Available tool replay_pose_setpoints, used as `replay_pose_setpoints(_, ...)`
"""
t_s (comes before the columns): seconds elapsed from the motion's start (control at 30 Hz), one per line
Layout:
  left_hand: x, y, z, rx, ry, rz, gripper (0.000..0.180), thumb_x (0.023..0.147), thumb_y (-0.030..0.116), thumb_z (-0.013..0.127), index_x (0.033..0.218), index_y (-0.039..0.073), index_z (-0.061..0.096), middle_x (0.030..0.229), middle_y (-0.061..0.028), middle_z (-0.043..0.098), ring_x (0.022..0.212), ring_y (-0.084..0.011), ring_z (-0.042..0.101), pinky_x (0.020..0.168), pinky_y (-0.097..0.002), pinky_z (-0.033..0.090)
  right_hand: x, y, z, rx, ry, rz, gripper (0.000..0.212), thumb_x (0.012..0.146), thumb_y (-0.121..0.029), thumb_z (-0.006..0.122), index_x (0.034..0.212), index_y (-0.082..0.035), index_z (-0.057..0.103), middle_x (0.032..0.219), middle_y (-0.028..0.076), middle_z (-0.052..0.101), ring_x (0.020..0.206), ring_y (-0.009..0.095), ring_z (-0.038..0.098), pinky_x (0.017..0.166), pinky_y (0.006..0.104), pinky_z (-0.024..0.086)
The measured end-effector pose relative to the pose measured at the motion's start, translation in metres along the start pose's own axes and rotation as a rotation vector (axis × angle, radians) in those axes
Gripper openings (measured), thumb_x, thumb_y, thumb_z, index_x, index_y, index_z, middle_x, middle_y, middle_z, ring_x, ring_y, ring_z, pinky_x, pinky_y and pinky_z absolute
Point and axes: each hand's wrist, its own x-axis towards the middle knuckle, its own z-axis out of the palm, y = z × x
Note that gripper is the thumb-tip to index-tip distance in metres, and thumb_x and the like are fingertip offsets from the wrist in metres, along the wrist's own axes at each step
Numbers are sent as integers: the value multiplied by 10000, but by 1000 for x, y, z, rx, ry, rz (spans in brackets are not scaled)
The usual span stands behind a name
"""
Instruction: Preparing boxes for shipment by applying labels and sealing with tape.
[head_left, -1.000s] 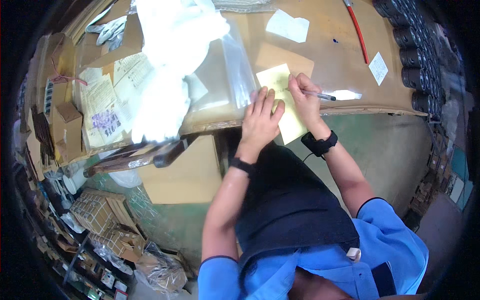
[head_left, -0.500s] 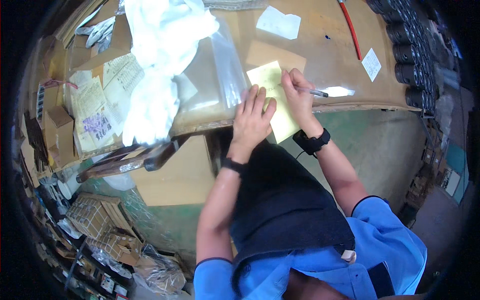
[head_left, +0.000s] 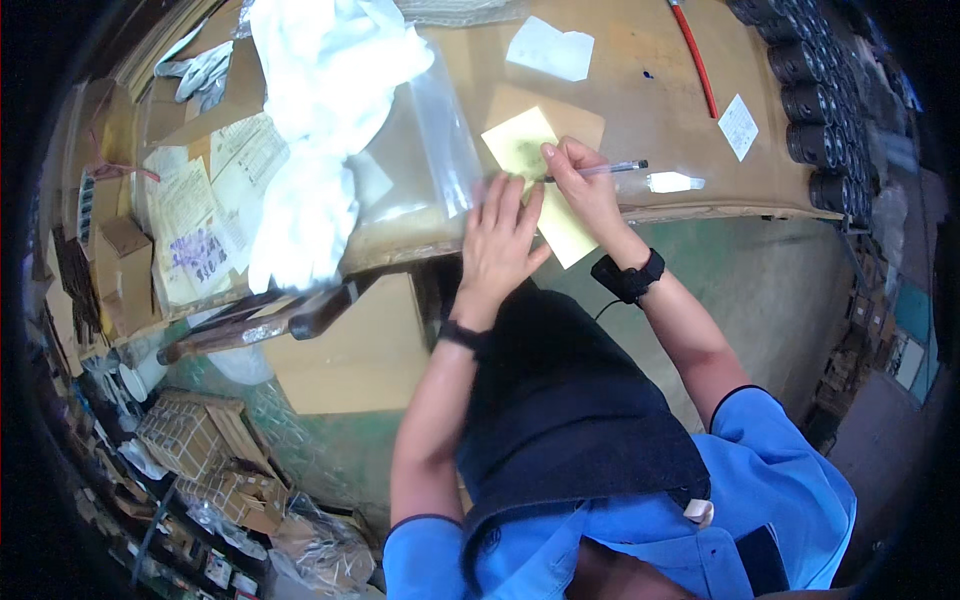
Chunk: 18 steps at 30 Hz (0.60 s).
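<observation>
A yellow slip of paper [head_left: 568, 238] lies at the near edge of the cardboard-covered table, with faint handwriting on its upper part. My left hand [head_left: 498, 238] rests flat on the left side of the slip, fingers stretched out. In my right hand [head_left: 588, 195] is a pen [head_left: 625, 166], pinched between thumb and fingers, its tip end against the paper close to my left fingertips. Under the slip's upper right shows a tan piece of card [head_left: 578, 118]. My fingers partly cover the writing.
Bright white cloth [head_left: 325, 90] and a clear plastic bag [head_left: 440, 130] lie to the left, past them printed sheets [head_left: 205, 215] and a cardboard box [head_left: 122, 265]. Black cylindrical parts [head_left: 812, 140] stand stacked at the right. A red rod [head_left: 695, 60] and white paper [head_left: 550, 48] lie farther back.
The yellow slip has shifted up and left slightly in the picture. My right hand has moved a little left and down across it, and the pen's back end now points higher.
</observation>
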Motion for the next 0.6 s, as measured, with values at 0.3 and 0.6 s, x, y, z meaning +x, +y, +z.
replay_pose_setpoints(0.3, -2, -3, 5, 48, 29, 61, 516, 656, 328, 690, 1116, 120, 584, 1186, -116, 490, 1203, -302, 415, 1032, -512, 299, -6, -5, 2, -197, -36, 4, 357, 897, -193, 592, 638, -27, 412, 548, -30, 363, 559, 41, 311, 469, 236, 280)
replay_pose_setpoints(0.6, -2, -4, 7, 59, 55, 75, 522, 654, 329, 704, 1106, 115, 555, 1178, -119, 495, 1194, -312, 423, 1002, -516, 333, -8, -3, 2, -267, 40, -56, 328, 860, -154, 621, 635, -9, 431, 528, 25, 370, 528, 64, 315, 452, 263, 292)
